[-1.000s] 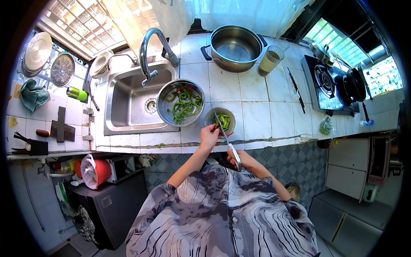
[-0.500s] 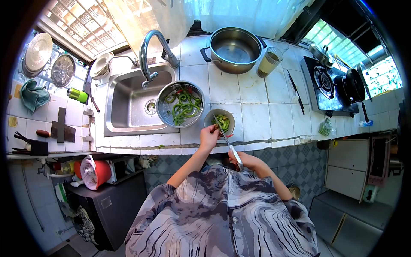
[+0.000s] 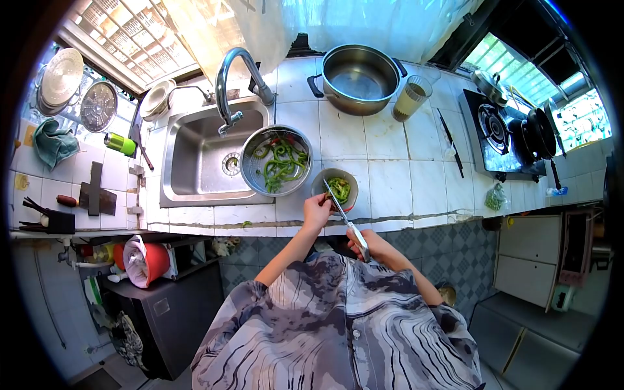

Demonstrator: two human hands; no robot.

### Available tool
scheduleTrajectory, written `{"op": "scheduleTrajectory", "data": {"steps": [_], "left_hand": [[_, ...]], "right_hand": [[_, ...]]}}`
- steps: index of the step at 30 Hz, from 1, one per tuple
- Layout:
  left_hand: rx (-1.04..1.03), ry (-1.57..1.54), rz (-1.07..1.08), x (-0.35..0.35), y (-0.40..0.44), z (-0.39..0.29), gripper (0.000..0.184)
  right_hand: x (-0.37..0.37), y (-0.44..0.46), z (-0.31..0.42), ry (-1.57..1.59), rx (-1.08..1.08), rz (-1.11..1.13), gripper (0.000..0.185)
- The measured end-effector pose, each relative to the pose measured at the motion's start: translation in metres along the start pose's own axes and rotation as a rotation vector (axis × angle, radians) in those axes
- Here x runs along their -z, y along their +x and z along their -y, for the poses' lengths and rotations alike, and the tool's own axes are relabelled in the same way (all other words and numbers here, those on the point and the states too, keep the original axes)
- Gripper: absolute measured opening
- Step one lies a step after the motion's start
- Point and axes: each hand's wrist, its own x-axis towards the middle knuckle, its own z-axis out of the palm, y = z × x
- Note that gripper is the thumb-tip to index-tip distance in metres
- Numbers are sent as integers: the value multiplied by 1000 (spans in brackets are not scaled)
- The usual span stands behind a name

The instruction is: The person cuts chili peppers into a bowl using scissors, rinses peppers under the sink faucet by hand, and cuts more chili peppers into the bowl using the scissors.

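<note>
My right hand (image 3: 366, 244) is wrapped round the light handle of a pair of scissors (image 3: 354, 229), whose blades point up and left over a small grey bowl (image 3: 351, 188). Cut green peppers (image 3: 338, 188) lie in that bowl. At the bowl's near left rim, my left hand (image 3: 318, 211) is closed with its fingertips pinched beside the blades; what they pinch is too small to make out. Just left of the bowl, a metal colander (image 3: 245, 162) holds long green peppers (image 3: 283, 166) and a little red.
A steel sink (image 3: 188, 195) with a curved faucet (image 3: 224, 84) is at the left. Behind the bowl stand a large pot (image 3: 361, 104) and a glass (image 3: 411, 99). Farther right are a black stick (image 3: 450, 142), a gas stove (image 3: 481, 130) and a small green bag (image 3: 495, 198).
The whole view has shifted slightly, moving the counter items a little down. A red piece at the bowl's near rim shows less than before. Both hands keep nearly the same place and grip.
</note>
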Motion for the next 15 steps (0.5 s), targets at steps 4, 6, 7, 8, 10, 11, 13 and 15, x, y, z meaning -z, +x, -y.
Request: {"op": "scheduleTrajectory", "data": {"steps": [4, 6, 7, 8, 10, 11, 13, 15], "left_hand": [[-25, 18, -43, 2, 0, -5, 19], [-28, 24, -45, 2, -1, -8, 20], [-41, 41, -47, 2, -1, -8, 20], [-53, 58, -48, 2, -1, -8, 21], [-44, 99, -20, 2, 1, -6, 22], [-36, 139, 8, 3, 2, -4, 24], [-54, 167, 17, 2, 3, -2, 24], [-75, 195, 27, 1, 2, -4, 24]], "right_hand": [[8, 8, -14, 32, 22, 17, 48], [11, 10, -18, 4, 32, 26, 47], [12, 12, -20, -24, 35, 69, 46], [13, 12, -21, -52, 39, 112, 45], [15, 9, -18, -83, 60, 158, 46], [15, 9, -17, -115, 83, 204, 46], [15, 13, -17, -133, 95, 197, 47], [14, 15, -16, -153, 109, 190, 48]]}}
